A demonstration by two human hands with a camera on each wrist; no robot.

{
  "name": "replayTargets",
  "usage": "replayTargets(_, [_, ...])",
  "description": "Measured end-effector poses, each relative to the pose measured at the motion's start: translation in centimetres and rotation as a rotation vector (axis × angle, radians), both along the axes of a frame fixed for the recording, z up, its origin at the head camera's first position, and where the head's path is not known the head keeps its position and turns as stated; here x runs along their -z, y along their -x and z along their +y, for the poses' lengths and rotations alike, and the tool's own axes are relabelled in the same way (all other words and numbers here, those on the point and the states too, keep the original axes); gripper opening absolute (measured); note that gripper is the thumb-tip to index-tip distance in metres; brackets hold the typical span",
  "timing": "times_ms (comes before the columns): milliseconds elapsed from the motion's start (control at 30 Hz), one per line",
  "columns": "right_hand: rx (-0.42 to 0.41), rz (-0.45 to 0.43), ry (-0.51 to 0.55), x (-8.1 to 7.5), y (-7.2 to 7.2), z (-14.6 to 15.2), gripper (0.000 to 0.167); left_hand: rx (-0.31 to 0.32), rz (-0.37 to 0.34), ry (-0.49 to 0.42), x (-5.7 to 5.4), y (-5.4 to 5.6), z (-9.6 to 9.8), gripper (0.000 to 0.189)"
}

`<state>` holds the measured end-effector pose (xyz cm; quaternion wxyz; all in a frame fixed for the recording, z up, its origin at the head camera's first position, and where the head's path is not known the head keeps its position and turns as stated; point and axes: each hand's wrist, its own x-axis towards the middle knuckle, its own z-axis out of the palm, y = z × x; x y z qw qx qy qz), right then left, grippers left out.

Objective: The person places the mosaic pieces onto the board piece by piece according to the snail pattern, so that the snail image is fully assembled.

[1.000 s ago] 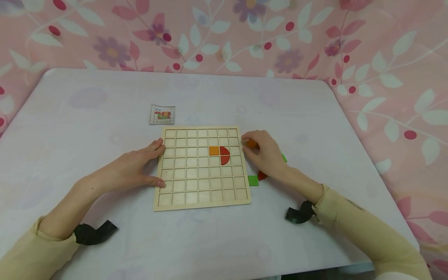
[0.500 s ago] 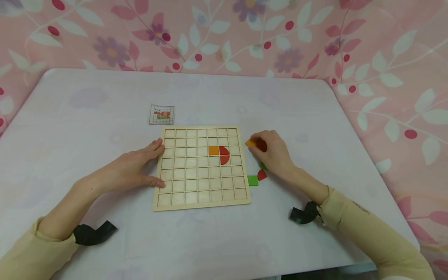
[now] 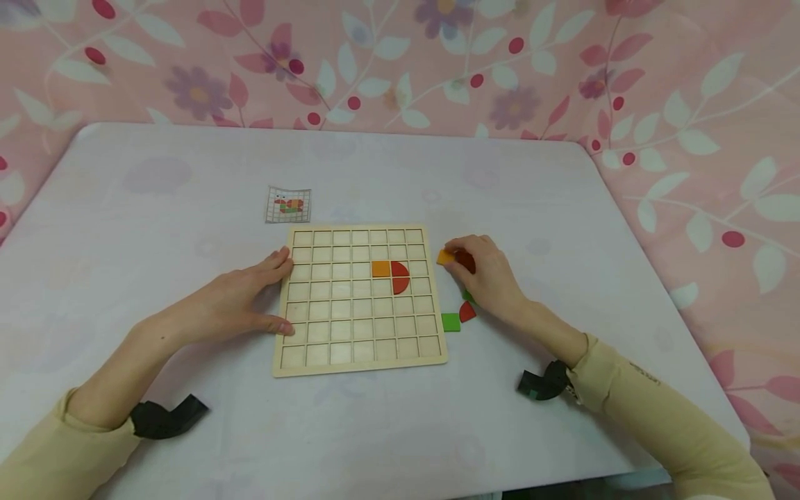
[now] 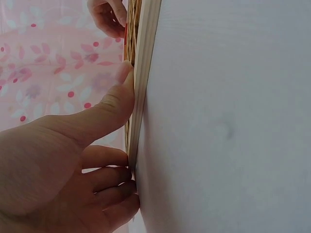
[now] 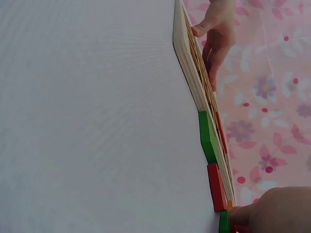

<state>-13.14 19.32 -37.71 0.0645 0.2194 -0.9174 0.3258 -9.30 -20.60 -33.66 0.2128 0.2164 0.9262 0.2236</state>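
Observation:
A square wooden grid board lies on the table. My left hand rests along its left edge, fingers spread, thumb on the rim; the left wrist view shows the thumb over the edge. On the board sit an orange square tile and two red quarter-circle tiles. Just right of the board, my right hand pinches an orange tile between thumb and fingertips. A dark red piece shows under that hand, partly hidden.
Near the board's right edge lie a green square tile, a red quarter-circle tile and a partly covered green piece. Behind the board is a small picture card with a grid drawing. A pink floral cloth hangs behind the table.
My right hand has shifted right, away from the board's edge, uncovering more of the orange tile and the red quarter circle. The orange tile has turned slightly. The left hand stays in place.

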Motion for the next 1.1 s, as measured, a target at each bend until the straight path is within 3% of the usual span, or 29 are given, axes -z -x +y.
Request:
replayTargets(200, [-0.025,-0.006,0.005,-0.1,-0.2,-0.2,0.029,0.003,0.005,0.004,0.0,0.0,0.0,0.115])
replayTargets(667, [-0.246,0.017,0.060,-0.6,-1.9,-3.7,0.028,0.004,0.009,0.001,0.0,-0.1,0.1,0.115])
replayTargets(1100, [-0.342,0.046,0.026,-0.5,-1.9,-6.5,0.025,0.007,0.018,-0.002,0.0,-0.2,0.1,0.114])
